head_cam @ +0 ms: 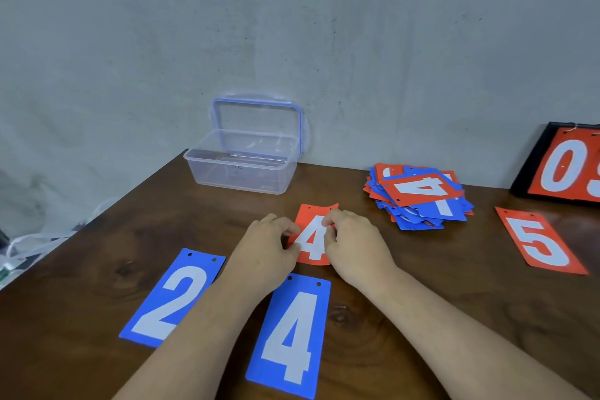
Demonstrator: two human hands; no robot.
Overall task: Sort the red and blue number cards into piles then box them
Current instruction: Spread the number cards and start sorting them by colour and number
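Your left grip (269, 247) and right grip (354, 243) both pinch the red 4 (312, 239) by its side edges, low over the surface (406, 302). Blue 4 (292, 334) just nearer you, blue 2 (168, 299) left of that. Red 5 (539, 242) far right, pile (418, 198) behind, box (240, 169) open at back.

we work in a plain indoor room: a bare, stained grey wall (292, 26) rises behind our dark wooden table (454, 253).

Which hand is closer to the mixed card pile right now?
Right. The right hand pinches the red 4 card at its right edge, left of and in front of the mixed card pile. The left hand pinches the card's left edge, farther from the pile.
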